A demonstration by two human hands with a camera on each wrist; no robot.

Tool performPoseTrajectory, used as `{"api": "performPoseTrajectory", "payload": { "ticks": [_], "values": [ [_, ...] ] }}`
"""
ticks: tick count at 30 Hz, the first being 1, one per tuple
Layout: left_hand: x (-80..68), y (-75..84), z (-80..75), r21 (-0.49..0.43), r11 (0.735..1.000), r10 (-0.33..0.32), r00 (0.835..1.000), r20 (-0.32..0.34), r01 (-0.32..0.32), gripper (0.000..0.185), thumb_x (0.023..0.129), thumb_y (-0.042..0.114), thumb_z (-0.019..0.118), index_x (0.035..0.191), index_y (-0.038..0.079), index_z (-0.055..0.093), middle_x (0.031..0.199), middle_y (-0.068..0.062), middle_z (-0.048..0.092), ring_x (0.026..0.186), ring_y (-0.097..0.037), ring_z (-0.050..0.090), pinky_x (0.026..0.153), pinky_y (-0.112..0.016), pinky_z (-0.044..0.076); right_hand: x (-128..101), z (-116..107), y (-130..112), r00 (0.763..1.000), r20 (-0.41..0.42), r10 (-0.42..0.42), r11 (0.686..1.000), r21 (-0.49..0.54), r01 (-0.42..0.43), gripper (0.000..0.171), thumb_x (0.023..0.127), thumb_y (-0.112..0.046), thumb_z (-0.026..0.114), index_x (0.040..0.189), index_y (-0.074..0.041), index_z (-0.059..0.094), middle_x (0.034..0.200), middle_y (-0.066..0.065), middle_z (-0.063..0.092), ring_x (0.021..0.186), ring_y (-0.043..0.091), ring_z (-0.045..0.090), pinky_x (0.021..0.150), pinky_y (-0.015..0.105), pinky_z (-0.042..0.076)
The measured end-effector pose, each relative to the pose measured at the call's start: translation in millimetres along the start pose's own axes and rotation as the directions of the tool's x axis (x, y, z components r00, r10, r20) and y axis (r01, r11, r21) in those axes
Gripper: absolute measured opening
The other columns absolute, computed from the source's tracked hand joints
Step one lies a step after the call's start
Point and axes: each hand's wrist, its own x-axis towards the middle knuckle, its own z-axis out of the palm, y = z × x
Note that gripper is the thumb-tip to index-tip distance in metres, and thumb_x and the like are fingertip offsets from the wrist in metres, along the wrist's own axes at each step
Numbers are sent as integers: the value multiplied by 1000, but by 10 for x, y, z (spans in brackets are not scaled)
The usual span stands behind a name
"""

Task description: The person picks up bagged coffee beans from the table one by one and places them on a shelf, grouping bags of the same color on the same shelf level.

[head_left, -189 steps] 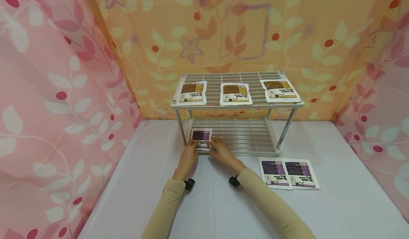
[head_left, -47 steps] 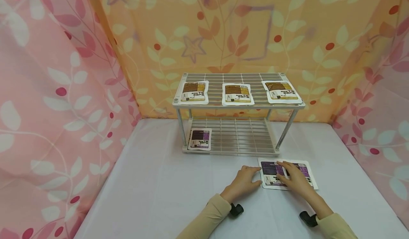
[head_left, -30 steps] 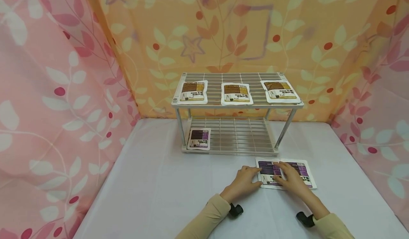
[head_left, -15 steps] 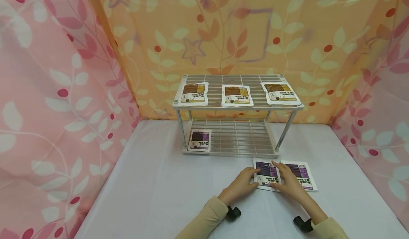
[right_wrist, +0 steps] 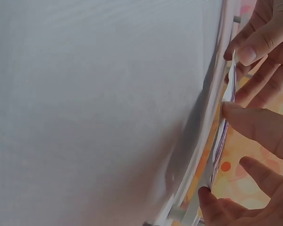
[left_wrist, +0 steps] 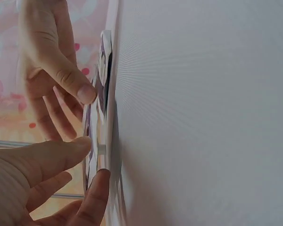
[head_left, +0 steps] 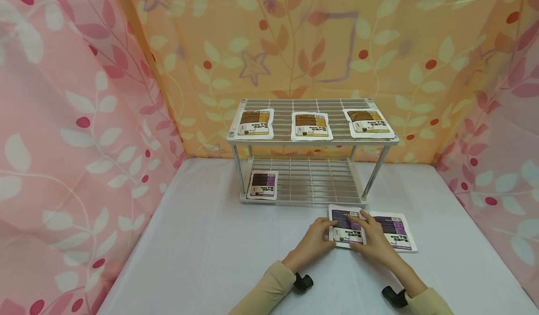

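We have the purple pouch (head_left: 346, 226) pinched at its edges between our left hand (head_left: 315, 241) and right hand (head_left: 370, 240), just off the white table (head_left: 202, 259) before the wire rack (head_left: 311, 139); it looks light, thin and floppy, best held by its sealed borders.
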Motion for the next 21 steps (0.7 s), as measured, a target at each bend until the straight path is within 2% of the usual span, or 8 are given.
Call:
{"api": "performPoseTrajectory", "payload": {
  "ticks": [9,16,21],
  "values": [
    [-21,-70,-57,-42,999,-14,1000,-18,14,52,75,5,74,124,8,59,133,-16,47,73,0,49,70,-12,42,37,39,-29,999,-19,-51,999,3,51,72,63,-10,83,127,-2,53,136,36,32,116,54,36,85,69,36],
    [-38,-96,-107,-55,998,-45,999,-21,43,49,75,5,74,122,5,61,135,-16,45,66,2,45,66,-14,41,62,58,-93,998,30,-46,999,-18,47,73,64,-13,83,127,4,52,135,34,35,121,55,33,92,68,33],
    [-59,-122,-151,-88,994,-74,997,-28,71,50,76,3,73,123,3,59,137,-16,43,63,3,46,59,-13,42,97,76,-149,999,21,-34,999,-13,34,73,64,-13,83,127,6,52,137,36,32,121,54,35,94,66,33]
  ]
}}
